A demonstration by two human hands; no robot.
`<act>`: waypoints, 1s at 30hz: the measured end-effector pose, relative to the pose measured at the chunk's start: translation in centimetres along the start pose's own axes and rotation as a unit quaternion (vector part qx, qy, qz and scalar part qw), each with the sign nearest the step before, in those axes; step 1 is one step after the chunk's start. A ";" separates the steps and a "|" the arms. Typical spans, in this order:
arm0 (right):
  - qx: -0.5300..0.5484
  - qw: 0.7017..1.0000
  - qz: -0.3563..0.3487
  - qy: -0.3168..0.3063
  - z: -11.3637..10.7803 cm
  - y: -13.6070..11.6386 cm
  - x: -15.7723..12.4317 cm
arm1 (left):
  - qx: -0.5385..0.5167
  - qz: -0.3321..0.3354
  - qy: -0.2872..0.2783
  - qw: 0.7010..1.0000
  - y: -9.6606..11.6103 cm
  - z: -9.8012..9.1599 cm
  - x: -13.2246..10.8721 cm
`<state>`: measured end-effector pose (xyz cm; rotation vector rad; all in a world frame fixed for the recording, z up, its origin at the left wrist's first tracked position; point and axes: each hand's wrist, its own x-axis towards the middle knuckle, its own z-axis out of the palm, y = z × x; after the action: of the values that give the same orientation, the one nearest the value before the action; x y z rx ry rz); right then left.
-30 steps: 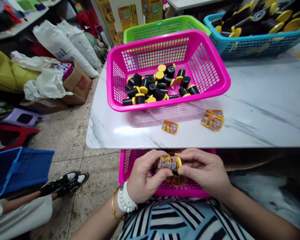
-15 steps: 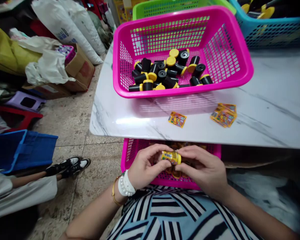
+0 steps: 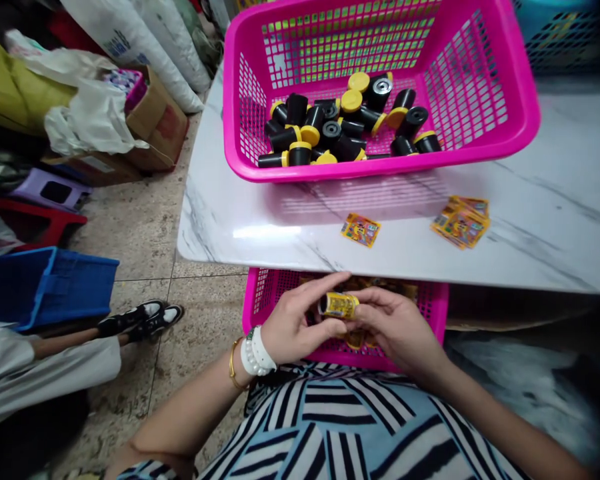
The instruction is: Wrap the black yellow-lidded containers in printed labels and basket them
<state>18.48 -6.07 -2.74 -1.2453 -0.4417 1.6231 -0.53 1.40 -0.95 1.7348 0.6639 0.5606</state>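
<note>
Pinching a small canister point(image 3: 339, 305) between both hands, I have the left hand point(image 3: 300, 323) closed on its dark end, thumb under and forefinger stretched over the top. The right hand point(image 3: 397, 327) is closed on the other end with its fingertips. The canister lies on its side, wrapped in a yellow printed label, and hangs in the air over my lap.

Directly under the grip sits a lower pink basket point(image 3: 260, 300), half tucked beneath the marble table point(image 3: 530, 220); its contents are too hidden to name. Just beyond the grip, on the tabletop, a single loose label point(image 3: 361, 229) lies flat. Beyond and to the right of the grip is a small stack of labels point(image 3: 461, 221). Further beyond, an upper pink basket point(image 3: 380, 163) holds black canisters with yellow caps point(image 3: 330, 130).

Well to the left of the grip, on the floor, I see another person's shoe point(image 3: 140, 319) and a blue crate point(image 3: 45, 287).
</note>
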 end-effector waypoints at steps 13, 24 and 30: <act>-0.075 0.996 -0.041 -0.015 0.3 1.0 -0.8 | -0.024 -0.095 0.028 0.995 -0.1 0.9 -1.6; -0.378 0.846 -0.372 -0.047 -0.9 0.5 -0.6 | -0.252 -0.232 0.047 0.938 -0.4 1.2 -2.4; -0.473 0.721 -0.497 -0.097 -1.3 0.2 -0.9 | -0.271 -0.257 -0.016 0.928 -1.4 0.9 -2.1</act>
<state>19.45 -7.30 -2.93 -1.1254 -1.8782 0.4946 -1.69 -0.41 -2.57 0.9958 0.8134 0.3026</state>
